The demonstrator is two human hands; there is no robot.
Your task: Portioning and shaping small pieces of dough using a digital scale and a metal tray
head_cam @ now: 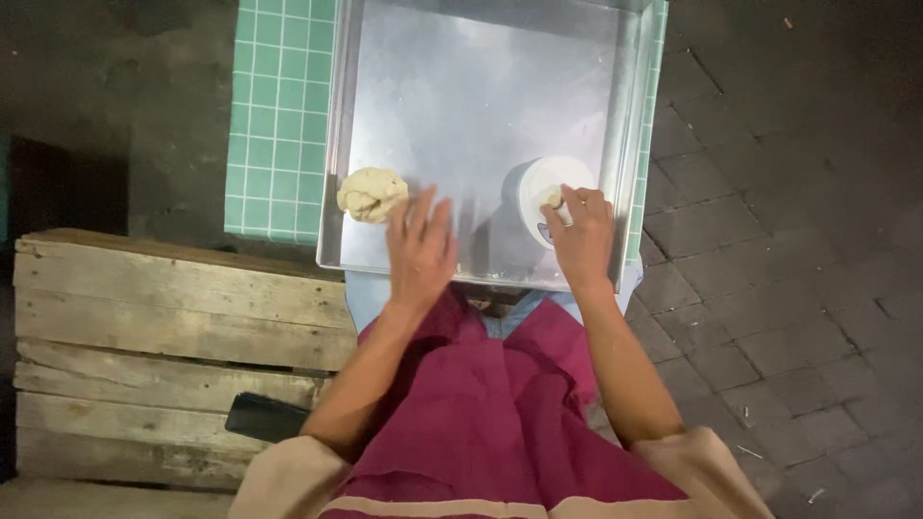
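Observation:
A lump of pale dough lies at the near left of a large metal tray. My left hand rests flat on the tray floor just right of the lump, fingers spread, holding nothing. My right hand reaches over a white round container at the tray's near right. Its fingertips pinch a small piece of dough at the container's rim.
The tray sits on a green tiled surface. A wooden pallet lies at the left with a dark flat object on it. Dark paving stones cover the ground at the right. My maroon clothing fills the bottom centre.

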